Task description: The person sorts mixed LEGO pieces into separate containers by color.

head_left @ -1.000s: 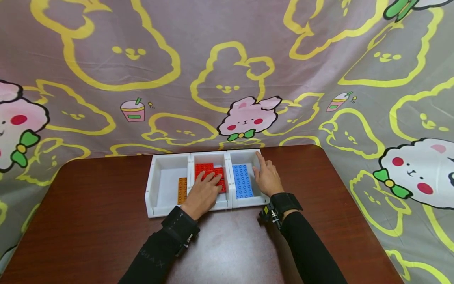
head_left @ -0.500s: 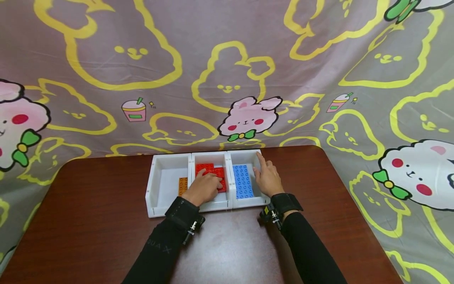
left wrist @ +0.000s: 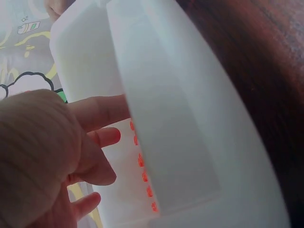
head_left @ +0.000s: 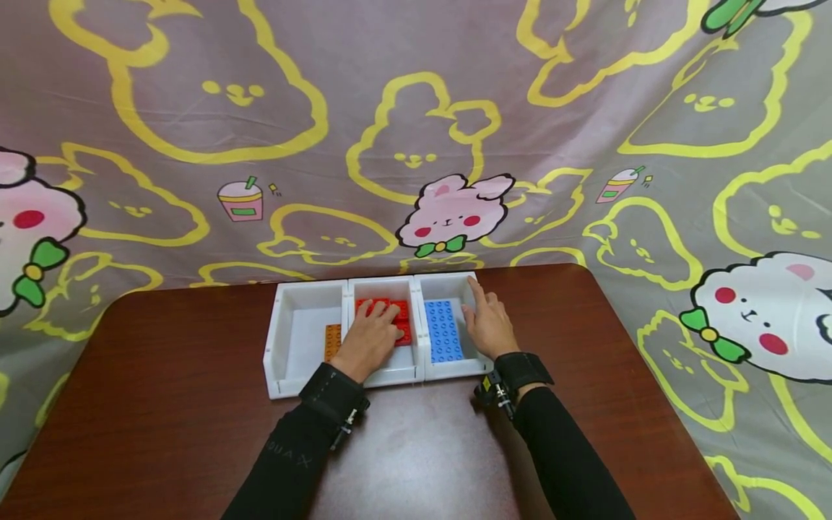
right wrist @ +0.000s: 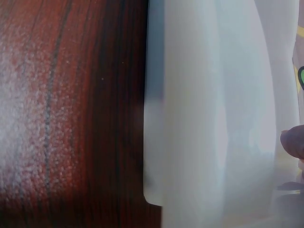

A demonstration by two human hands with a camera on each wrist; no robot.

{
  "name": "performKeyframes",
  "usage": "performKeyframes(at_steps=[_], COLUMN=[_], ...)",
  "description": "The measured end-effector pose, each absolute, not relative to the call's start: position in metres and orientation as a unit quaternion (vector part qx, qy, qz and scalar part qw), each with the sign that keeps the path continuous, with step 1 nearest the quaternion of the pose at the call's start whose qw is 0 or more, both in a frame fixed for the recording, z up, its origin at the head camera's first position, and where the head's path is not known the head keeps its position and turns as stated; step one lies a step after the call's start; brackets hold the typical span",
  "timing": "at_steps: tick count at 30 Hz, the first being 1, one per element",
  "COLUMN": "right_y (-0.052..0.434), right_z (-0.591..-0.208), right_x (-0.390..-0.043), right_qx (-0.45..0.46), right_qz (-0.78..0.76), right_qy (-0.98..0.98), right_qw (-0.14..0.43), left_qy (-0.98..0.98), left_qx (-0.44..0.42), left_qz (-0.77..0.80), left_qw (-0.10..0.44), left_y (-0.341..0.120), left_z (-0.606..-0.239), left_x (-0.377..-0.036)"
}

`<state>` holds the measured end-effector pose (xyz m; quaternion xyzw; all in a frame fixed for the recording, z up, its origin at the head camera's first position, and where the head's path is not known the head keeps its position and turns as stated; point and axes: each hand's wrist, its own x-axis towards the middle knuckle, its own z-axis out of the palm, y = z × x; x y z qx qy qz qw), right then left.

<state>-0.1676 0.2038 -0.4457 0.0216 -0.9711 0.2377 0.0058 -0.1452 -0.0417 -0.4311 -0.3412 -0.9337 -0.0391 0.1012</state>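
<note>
In the head view, a white three-part box [head_left: 419, 341] lies along the table's far edge. My left hand [head_left: 365, 347] reaches into the middle compartment, fingers spread and touching red studded building bricks [head_left: 404, 334], which it partly covers. Its index fingertip is hidden behind the white wall in the left wrist view, where a row of red studs [left wrist: 145, 176] shows. My right hand [head_left: 492, 325] holds the right wall, thumb inside and other fingers over the outer side. A blue studded brick [head_left: 443, 332] lies in the right compartment, left of that thumb. An orange studded brick [head_left: 333, 341] lies in the left compartment.
White dividers [head_left: 421, 331] stand between the compartments. The brown wooden table [head_left: 175, 404] spreads around the box. A patterned cloth [head_left: 305, 180] hangs close behind the table's far edge.
My left hand's fingers bent over the red bricks, then spread again farther back. The right-hand red brick has moved toward the far wall. My right hand stays put.
</note>
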Motion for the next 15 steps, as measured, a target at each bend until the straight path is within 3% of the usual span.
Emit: performKeyframes(at_steps=[10, 15], right_y=[0.202, 0.198], right_z=[-0.447, -0.448], right_x=[-0.168, -0.169], right_qx=[0.016, 0.023], right_qz=[0.241, 0.243], right_qy=[-0.97, -0.97], right_qw=[0.0, -0.001], left_qy=[-0.933, -0.93], left_qx=[-0.335, -0.301], left_qz=[-0.112, -0.179], left_qw=[0.066, 0.112], left_y=[-0.048, -0.06], left_z=[-0.433, -0.427], left_x=[-0.144, -0.139])
